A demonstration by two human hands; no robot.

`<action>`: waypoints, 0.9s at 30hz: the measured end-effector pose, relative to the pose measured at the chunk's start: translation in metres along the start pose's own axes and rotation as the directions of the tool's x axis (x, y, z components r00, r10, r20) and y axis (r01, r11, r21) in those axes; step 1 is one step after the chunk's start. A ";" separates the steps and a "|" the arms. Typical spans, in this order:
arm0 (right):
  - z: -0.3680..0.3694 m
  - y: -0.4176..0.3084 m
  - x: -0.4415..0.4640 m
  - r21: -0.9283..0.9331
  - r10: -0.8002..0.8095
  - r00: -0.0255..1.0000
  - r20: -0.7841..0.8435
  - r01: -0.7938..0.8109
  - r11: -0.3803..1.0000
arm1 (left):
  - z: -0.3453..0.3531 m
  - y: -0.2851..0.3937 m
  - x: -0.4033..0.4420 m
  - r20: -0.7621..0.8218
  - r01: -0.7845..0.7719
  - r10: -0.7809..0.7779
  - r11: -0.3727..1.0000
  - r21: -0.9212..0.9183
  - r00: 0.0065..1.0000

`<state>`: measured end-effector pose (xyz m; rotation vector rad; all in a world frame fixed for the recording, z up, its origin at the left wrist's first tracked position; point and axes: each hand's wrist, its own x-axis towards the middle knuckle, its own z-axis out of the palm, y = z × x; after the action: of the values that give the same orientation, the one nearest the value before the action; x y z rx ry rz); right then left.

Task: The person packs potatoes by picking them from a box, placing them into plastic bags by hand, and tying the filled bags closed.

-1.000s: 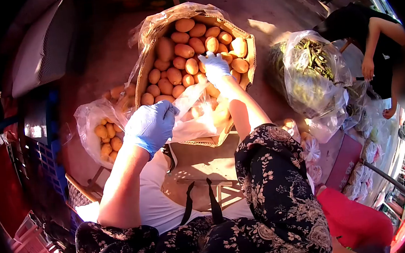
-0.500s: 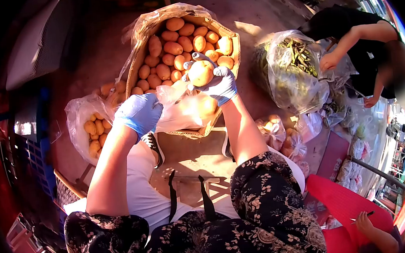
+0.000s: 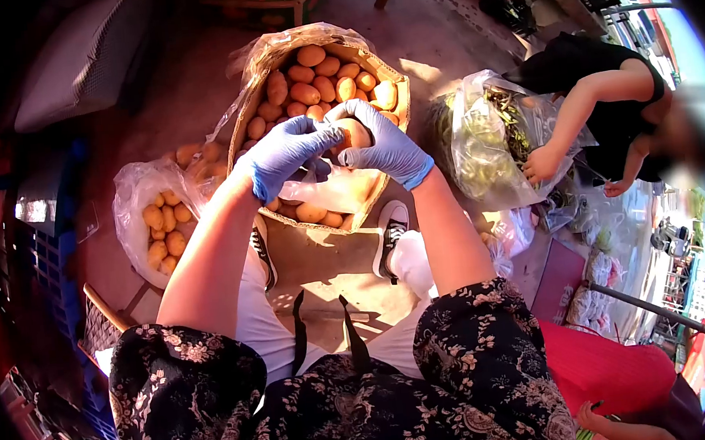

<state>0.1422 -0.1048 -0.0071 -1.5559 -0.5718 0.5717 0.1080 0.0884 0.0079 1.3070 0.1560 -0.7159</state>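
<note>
A potato (image 3: pixel 353 133) is in my right hand (image 3: pixel 390 146), whose blue-gloved fingers curl around it from the right. My left hand (image 3: pixel 286 152), also in a blue glove, has its curled fingertips at the potato's left side. Whether it grips anything else is hidden. Both hands are above a cardboard box (image 3: pixel 402 97) full of potatoes (image 3: pixel 304 92). Clear plastic (image 3: pixel 341 189) lies over the near part of the box, below my hands.
A clear bag of yellowish potatoes (image 3: pixel 167 228) stands left of the box. On the right, a person in black (image 3: pixel 638 82) reaches toward a big bag of green vegetables (image 3: pixel 480 146). Someone in red (image 3: pixel 608 365) is at lower right. My shoes (image 3: pixel 392 232) flank the box's near side.
My left hand has moved right and up to the potato, and its fingers now meet it. My right hand has turned palm inward around the potato. The person in black has reached lower.
</note>
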 end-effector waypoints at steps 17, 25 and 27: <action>0.035 0.004 0.082 -0.197 0.096 0.995 -0.006 -0.095 0.976 | -0.037 -0.014 0.008 -0.201 -0.171 0.031 0.661 -0.730 0.979; 0.044 0.012 0.122 -0.267 0.187 0.979 0.083 -0.159 0.951 | -0.071 -0.026 0.011 -0.220 -0.241 0.109 0.595 -0.767 0.969; 0.046 0.011 0.127 -0.290 0.155 0.984 0.088 -0.124 0.949 | -0.075 -0.028 0.014 -0.255 -0.281 0.128 0.578 -0.766 0.958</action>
<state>0.2065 0.0131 -0.0230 -1.8555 -0.6520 0.7106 0.1241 0.1499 -0.0436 0.4804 0.4109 -0.2450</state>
